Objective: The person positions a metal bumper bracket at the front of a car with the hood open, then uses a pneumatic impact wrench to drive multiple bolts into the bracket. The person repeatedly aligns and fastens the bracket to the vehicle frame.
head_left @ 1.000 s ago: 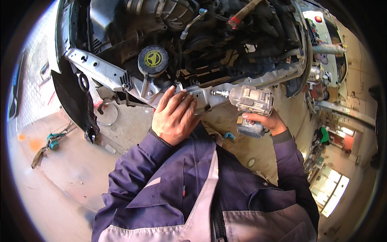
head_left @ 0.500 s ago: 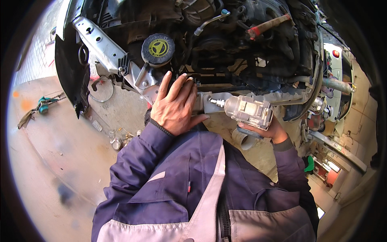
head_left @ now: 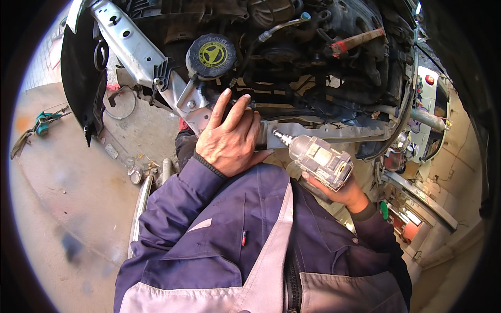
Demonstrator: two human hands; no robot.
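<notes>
My left hand (head_left: pixel 229 138) rests over the grey front crossbar (head_left: pixel 334 132) of a car's open engine bay. Its index and middle fingers stretch forward while the others bend a little; nothing shows in its grip, though the palm side is hidden. In my right hand (head_left: pixel 347 192) is a worn cordless impact wrench (head_left: pixel 322 160), gripped by the handle. Its bare metal drive end (head_left: pixel 282 137) points up and left at the crossbar, close to my left thumb; whether they touch I cannot tell. Just beyond my left fingertips stands a reservoir with a black cap (head_left: pixel 211 56) bearing a yellow steering-wheel mark.
A silver metal rail (head_left: pixel 133 47) slopes along the left of the bay, beside a black plastic panel (head_left: pixel 82 83). A red-ended tool handle (head_left: pixel 360 41) lies across the engine. On the floor at left is a teal clamp with chain (head_left: pixel 44 124). A white vehicle (head_left: pixel 425 112) stands at right.
The impact wrench has tilted, its rear end dropping toward me and its nose angled up-left. My left hand keeps its place on the crossbar, and the whole view has shifted slightly.
</notes>
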